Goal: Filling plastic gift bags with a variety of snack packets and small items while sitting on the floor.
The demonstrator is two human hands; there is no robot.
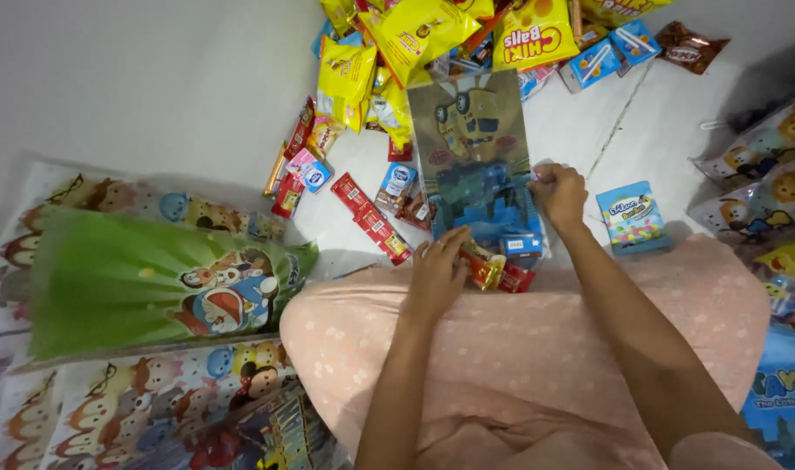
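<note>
Hands point(437, 274) point(559, 193) on transparent cartoon gift bag point(471, 139)

I sit on a white tiled floor point(154, 78). Ahead of my knees, at its far edge, lies a heap of yellow snack bags point(406, 35) with small blue cartons point(608, 50) and a brown wrapper point(689, 45) to their right. Red snack sticks point(371, 218) lie nearer, beside a small pink-and-blue packet point(309, 170). A pastel candy box point(631, 216) sits by my right knee. A green cartoon gift bag point(145, 283) lies on printed bags point(110, 409) at the floor's left side.
</note>
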